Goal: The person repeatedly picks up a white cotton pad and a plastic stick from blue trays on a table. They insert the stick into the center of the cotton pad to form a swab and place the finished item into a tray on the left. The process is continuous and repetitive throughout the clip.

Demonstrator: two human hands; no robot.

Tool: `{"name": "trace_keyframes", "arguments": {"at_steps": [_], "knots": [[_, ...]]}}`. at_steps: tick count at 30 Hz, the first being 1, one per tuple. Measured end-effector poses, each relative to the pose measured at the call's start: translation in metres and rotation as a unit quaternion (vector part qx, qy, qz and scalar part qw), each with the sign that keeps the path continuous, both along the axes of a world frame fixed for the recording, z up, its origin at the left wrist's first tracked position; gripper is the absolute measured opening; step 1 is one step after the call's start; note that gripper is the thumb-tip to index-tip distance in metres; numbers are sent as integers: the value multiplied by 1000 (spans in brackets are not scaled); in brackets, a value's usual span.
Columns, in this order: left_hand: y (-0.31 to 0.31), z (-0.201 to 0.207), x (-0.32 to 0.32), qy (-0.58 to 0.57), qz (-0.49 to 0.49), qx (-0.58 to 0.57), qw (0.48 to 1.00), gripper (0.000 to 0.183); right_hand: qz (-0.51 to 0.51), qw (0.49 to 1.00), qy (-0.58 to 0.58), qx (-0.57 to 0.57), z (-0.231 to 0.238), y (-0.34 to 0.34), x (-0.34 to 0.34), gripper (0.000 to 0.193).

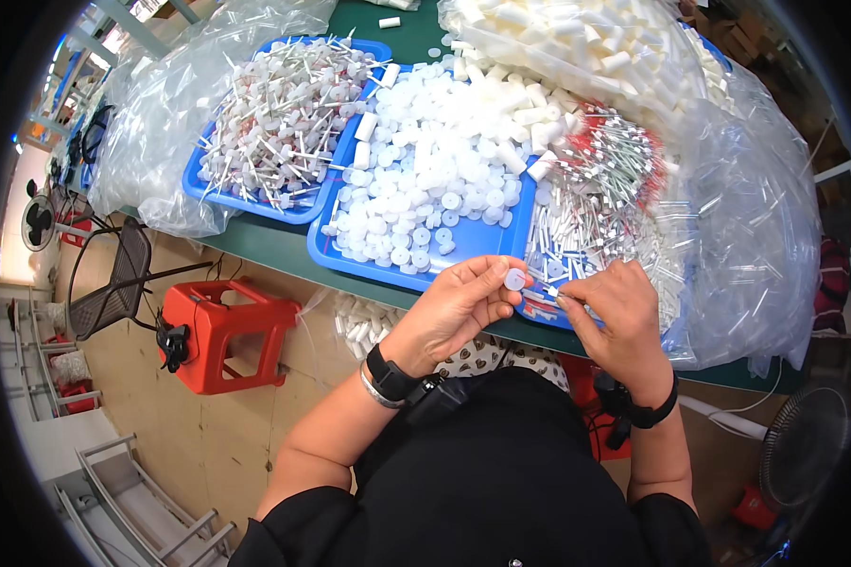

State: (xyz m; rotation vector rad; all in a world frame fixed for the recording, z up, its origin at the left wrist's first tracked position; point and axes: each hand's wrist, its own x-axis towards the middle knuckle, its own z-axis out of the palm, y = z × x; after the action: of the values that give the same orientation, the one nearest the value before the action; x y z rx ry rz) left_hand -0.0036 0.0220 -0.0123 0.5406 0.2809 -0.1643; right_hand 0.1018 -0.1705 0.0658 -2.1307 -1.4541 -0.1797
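Observation:
My left hand (pixel 465 304) pinches a small translucent white plastic disc (pixel 514 279) between thumb and fingers, just over the front edge of the table. Close by on the right, my right hand (pixel 622 310) has thumb and forefinger closed on a small thin white piece (pixel 552 292), its tip pointing toward the disc. A gap separates the two. Beyond my left hand, a blue tray (pixel 369 262) holds a heap of similar loose discs (pixel 444 203). Past my right hand lie many thin white pieces (pixel 586 227) and a red-tipped bundle of leads (pixel 615 156) in another blue tray.
At the far left, a blue tray (pixel 191 184) is heaped with discs on thin stems. A clear bag of white foam-like cylinders (pixel 586 42) lies at the back. Plastic bags (pixel 752 217) flank the green table (pixel 255 244). A red stool (pixel 219 340) stands left on the floor.

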Motion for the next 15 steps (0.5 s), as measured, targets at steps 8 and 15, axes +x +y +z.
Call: {"name": "trace_keyframes", "arguments": {"at_steps": [8, 15], "knots": [[-3, 5, 0, 26, 25, 39, 999, 27, -1, 1000, -14, -3, 1, 0, -2, 11], [-18, 10, -2, 25, 17, 70, 997, 28, 8, 1000, 6, 17, -3, 8, -7, 10]]}}
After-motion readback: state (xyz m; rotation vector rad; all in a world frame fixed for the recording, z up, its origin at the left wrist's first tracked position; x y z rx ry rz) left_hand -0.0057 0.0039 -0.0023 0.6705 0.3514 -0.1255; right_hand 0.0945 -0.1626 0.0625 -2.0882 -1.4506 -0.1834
